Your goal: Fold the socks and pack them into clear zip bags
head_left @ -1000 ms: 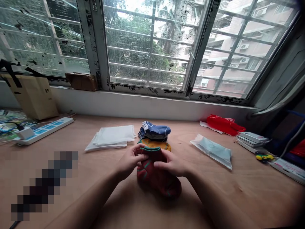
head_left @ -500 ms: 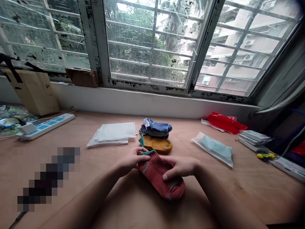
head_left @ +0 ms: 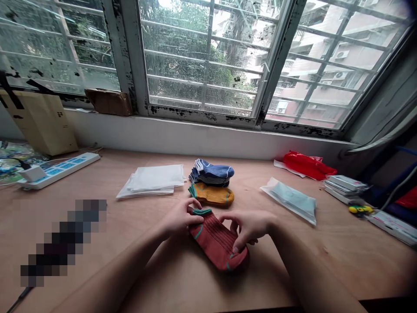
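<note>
A red sock (head_left: 215, 243) with a teal cuff band and teal lines lies slanted in front of me, toe toward the lower right. My left hand (head_left: 182, 219) pinches its cuff end, thumb on top and the other fingers partly hidden behind. At the toe end, my right hand (head_left: 250, 226) has its thumb on the knit and its fingers curled over the far edge. Just beyond is a mustard pair of socks (head_left: 213, 194) with teal trim. Behind that, blue and grey socks (head_left: 215, 169) are stacked.
Flat white plastic bags (head_left: 156, 178) lie left of the socks. A clear bag with pale blue contents (head_left: 291, 200) rests to the right, near a red plastic bag (head_left: 309, 165). On the left stand a power strip (head_left: 61, 169) and a paper bag (head_left: 39, 121). Part of the left table is pixelated.
The red sock has come down closer to the tabletop. My right hand has lifted its palm, with its thumb moved toward the toe. My left hand stays at the cuff.
</note>
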`<action>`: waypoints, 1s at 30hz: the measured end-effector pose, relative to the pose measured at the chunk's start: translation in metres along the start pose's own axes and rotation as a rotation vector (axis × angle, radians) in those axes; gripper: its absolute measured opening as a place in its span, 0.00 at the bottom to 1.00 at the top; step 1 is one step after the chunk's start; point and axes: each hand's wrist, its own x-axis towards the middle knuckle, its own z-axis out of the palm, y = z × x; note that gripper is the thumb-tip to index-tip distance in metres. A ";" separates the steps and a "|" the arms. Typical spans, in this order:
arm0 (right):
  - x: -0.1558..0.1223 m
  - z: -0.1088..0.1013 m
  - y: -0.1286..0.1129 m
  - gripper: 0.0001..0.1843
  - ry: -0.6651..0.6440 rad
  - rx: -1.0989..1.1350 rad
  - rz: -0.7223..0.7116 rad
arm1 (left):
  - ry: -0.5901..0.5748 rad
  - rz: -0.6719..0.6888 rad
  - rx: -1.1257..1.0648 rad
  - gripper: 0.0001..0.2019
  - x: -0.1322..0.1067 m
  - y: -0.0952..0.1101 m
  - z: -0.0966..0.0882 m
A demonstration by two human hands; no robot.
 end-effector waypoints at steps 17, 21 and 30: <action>0.021 0.031 -0.009 0.47 0.494 -0.554 -0.219 | -0.025 0.432 0.675 0.27 -0.007 -0.008 0.005; 0.022 0.034 -0.009 0.43 0.538 -0.552 -0.082 | -0.043 0.360 0.615 0.25 -0.007 -0.003 0.001; 0.041 0.038 -0.014 0.26 0.532 -0.456 -0.324 | -0.162 0.227 0.589 0.16 -0.017 0.018 -0.004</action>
